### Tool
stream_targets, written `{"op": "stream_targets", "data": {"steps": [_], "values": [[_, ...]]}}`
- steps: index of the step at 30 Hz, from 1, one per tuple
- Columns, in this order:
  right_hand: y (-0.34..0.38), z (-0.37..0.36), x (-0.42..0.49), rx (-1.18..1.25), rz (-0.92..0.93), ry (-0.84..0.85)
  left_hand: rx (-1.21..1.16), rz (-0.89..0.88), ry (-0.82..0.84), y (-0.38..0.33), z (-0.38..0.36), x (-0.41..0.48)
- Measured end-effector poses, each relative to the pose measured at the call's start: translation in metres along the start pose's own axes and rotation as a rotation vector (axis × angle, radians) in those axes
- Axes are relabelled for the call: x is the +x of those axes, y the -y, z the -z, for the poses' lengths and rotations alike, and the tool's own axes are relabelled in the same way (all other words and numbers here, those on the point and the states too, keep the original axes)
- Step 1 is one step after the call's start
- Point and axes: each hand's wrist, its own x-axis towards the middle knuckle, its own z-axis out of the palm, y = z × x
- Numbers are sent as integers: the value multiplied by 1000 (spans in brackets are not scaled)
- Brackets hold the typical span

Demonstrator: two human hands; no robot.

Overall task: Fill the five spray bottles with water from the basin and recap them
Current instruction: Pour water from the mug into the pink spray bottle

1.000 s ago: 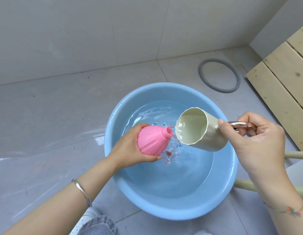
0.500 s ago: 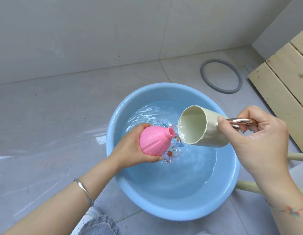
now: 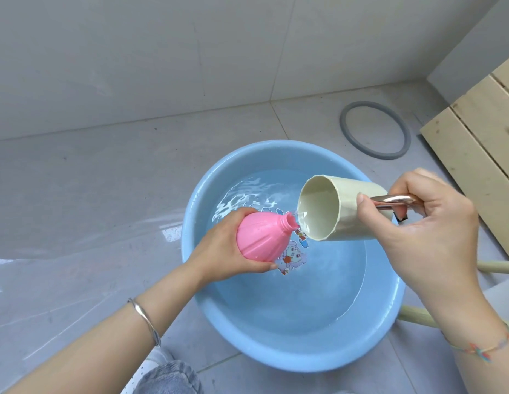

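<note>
Over the left half of the basin [image 3: 290, 356], the left hand [image 3: 219, 254] wraps round the bottle [image 3: 259, 237], a smooth pink ribbed bulb, tilted and uncapped; the splashing below has calmed since a second ago, so the trickle seems better aimed; at its mouth tips the cup [image 3: 352, 214], matte cream, faceted, looking nearly drained; the right hand [image 3: 435, 231] clamps its shiny metal handle [image 3: 395, 199].
</note>
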Motion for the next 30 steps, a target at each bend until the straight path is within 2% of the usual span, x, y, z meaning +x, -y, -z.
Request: {"op": "stream_targets", "data": {"steps": [18, 30], "values": [[8, -7, 4, -126, 201, 31, -22, 13, 7, -2, 1, -1], [14, -8, 4, -214, 418, 5, -42, 18, -1, -3, 2, -1]]}}
